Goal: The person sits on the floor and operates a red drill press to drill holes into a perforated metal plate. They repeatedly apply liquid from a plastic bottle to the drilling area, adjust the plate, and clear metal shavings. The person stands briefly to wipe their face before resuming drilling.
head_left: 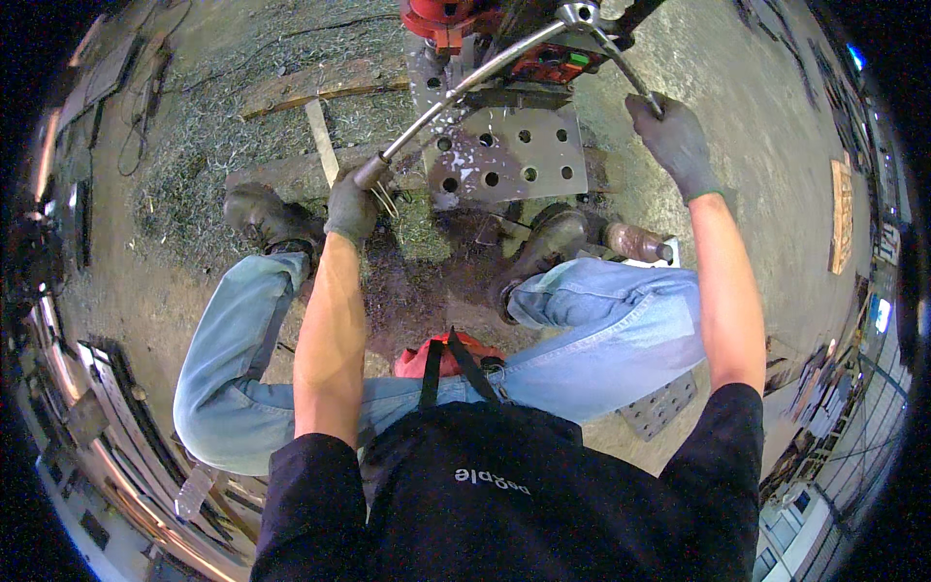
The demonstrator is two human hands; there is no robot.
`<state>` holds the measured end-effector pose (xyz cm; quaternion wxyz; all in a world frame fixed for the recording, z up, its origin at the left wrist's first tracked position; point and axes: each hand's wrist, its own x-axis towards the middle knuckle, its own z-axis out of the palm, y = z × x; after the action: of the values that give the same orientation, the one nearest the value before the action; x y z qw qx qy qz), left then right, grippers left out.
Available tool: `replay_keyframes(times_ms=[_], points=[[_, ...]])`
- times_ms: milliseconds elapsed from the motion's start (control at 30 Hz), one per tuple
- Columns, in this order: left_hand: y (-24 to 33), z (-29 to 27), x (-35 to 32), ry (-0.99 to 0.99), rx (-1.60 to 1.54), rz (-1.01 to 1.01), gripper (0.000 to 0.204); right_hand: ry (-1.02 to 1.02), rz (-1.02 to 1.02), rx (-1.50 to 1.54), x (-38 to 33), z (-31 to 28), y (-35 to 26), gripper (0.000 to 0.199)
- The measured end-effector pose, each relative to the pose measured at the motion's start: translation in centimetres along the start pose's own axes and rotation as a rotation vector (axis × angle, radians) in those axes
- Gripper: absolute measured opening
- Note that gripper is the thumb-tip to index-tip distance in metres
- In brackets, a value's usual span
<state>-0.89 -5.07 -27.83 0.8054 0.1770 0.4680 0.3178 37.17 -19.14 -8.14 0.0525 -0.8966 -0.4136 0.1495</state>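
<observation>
A red and black drilling machine [545, 68] with a green switch stands ahead of me, its metal hub carrying two long feed handles. My left hand [351, 210], in a dark grey glove, is closed around the brown grip of the left feed handle [441, 105]. A thin, pale loop shows beside that hand. My right hand [676, 145], gloved too, wraps the end of the right feed handle [621, 62]. Below the machine lies a flat metal plate [509, 158] with rows of round holes and wet, whitish patches. The drill's tip is hidden.
Curly metal shavings [208, 145] cover the floor at the far left, around wooden beams [330, 85]. A brown bottle [635, 241] lies by my right boot [553, 242]. Another perforated plate [661, 405] is under my right leg. Metal stock lines both sides.
</observation>
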Motion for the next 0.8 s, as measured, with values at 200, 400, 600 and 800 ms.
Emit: replay_keyframes(times_ms=[200, 400, 600, 800], points=[[-1.7, -1.3, 1.2, -0.037, 0.084, 0.011, 0.012, 0.011, -0.034, -0.03, 0.3, -0.1, 0.1, 0.044], [-2.3, -2.8, 1.6, 0.208, 0.993, 0.4, 0.026, 0.014, -0.038, -0.016, 0.1, -0.1, -0.5, 0.046], [-1.4, -3.3, 1.6, 0.265, 1.211, 0.519, 0.035, -0.009, -0.02, 0.013, 0.8, 0.3, 0.1, 0.048], [1.1, 1.4, 3.7, 0.058, 1.028, 0.494, 0.052, -0.006, 0.045, 0.003, 0.4, 0.5, 0.1, 0.05]])
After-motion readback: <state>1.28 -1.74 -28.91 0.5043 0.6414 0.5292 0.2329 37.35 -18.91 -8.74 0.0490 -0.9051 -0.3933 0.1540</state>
